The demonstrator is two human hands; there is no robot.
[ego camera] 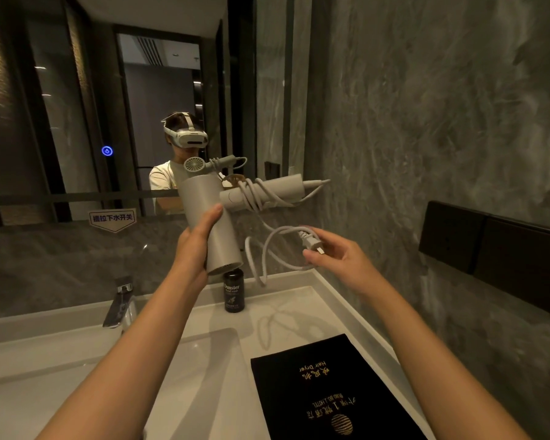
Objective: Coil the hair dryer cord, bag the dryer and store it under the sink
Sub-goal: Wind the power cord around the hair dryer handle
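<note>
Your left hand (193, 249) has its grip wrapped round the barrel of the hair dryer (210, 217), thumb laid along the front, holding it above the table (299, 300). Your right hand (337, 258) pinches the plug (311, 241) between thumb and fingertips, other fingers loosely spread. The cord (261, 198) makes several turns round the handle; slack loops hang between the hands. The black bag (324, 392) lies flat on the table beside the sink (77, 369). A dark bottle (233, 292) stands under the dryer.
</note>
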